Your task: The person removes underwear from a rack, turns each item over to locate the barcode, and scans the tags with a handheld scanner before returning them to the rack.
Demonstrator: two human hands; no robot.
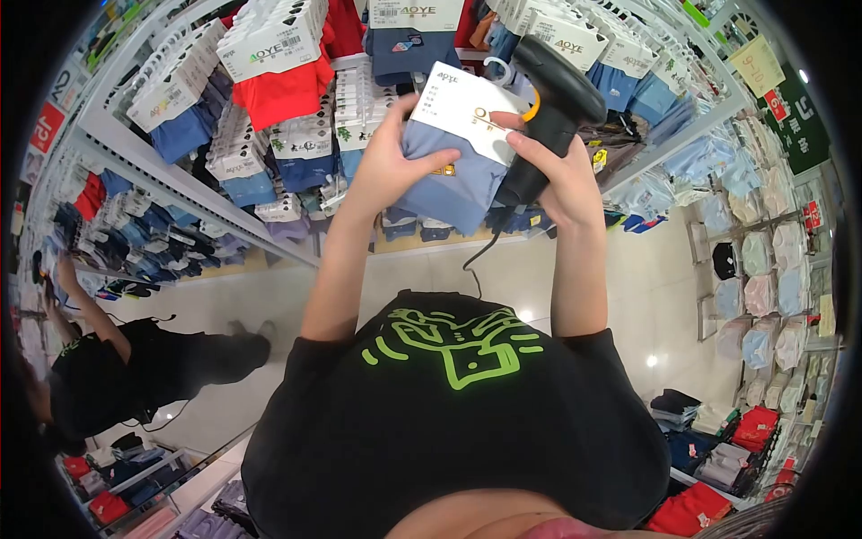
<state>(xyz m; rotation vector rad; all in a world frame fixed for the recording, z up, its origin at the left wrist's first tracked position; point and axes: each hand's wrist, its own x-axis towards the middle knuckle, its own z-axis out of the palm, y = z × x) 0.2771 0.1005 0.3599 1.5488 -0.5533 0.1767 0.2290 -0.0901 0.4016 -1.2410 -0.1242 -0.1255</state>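
A pair of light blue underpants (458, 198) hangs from a white header card (462, 103) with a pale plastic hook on top. My left hand (395, 157) is closed on the left side of this pack, thumb across the blue cloth. Against my right palm rests a black barcode scanner (561, 85) with a yellow trigger, its head up and its cable hanging below. The thumb and a fingertip of my right hand (566, 180) also pinch the card's right edge.
Racks of carded underwear, including a red pack (283, 90), stand right in front of me. A white metal rack post (215, 216) slants on the left. At far left a person in black (135, 368) appears, perhaps mirrored. Folded clothes (754, 429) lie at lower right.
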